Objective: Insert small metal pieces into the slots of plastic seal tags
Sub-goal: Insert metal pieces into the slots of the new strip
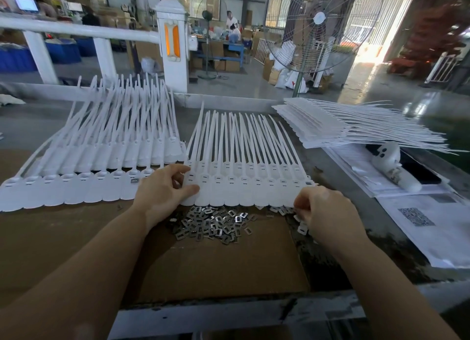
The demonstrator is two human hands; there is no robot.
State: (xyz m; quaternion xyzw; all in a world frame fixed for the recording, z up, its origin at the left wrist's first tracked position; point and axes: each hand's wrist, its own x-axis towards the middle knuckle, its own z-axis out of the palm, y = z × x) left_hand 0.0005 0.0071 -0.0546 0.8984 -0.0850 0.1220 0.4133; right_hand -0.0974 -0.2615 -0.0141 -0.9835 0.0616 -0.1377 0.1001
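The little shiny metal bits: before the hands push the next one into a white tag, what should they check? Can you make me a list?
1. Heap of small silver metal clips within reach on the brown cardboard sheet: ok.
2. Middle row of white plastic seal tags lying flat, slots facing up: ok.
3. Left hand steadying that row's left end: ok.
4. Right hand holding a clip: cannot tell, its curled fingers hide it.
5. Slots in this row empty: mostly ok; the rightmost is unclear.

L hand (162, 187) fingers curled, thumb out, R hand (328, 210) knuckles up, fingers tucked under, both forearms extended fwd
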